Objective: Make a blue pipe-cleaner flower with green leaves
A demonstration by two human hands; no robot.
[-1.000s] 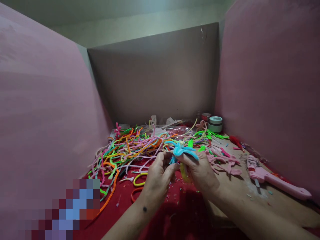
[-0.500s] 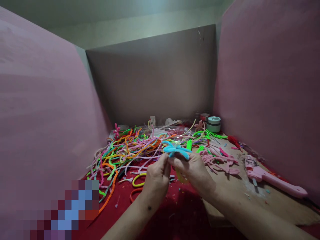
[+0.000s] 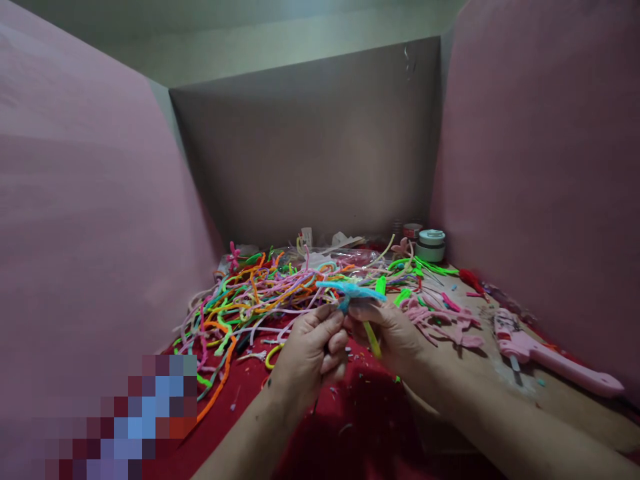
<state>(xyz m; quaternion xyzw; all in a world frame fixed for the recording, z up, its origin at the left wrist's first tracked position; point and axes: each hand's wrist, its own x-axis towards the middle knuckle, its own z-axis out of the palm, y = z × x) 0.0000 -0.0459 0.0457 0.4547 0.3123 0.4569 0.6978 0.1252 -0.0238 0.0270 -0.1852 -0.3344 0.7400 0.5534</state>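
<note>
Both hands meet in front of me at a light-blue pipe-cleaner flower (image 3: 357, 291), seen edge-on with its petals spread flat. My left hand (image 3: 315, 343) is closed, its thumb and fingers pinching under the flower near its base. From the other side my right hand (image 3: 395, 333) grips just below the petals, fingers curled. A yellow strip (image 3: 372, 339) sticks out beneath the right hand; what it belongs to is hidden. Scissors with a yellow handle loop (image 3: 271, 357) lie partly behind my left wrist.
A tangled heap of coloured pipe cleaners (image 3: 260, 293) covers the back left. On the board (image 3: 565, 413) at right lie pink pipe-cleaner pieces (image 3: 450, 320) and a pink glue gun (image 3: 565, 363). A pale-green jar (image 3: 431, 247) stands behind. Pink panels (image 3: 540, 167) flank the red cloth (image 3: 360, 427).
The flower has tilted from showing its petals to nearly edge-on. My left fingers have shifted at its base, and the yellow strip now shows more clearly under the right hand.
</note>
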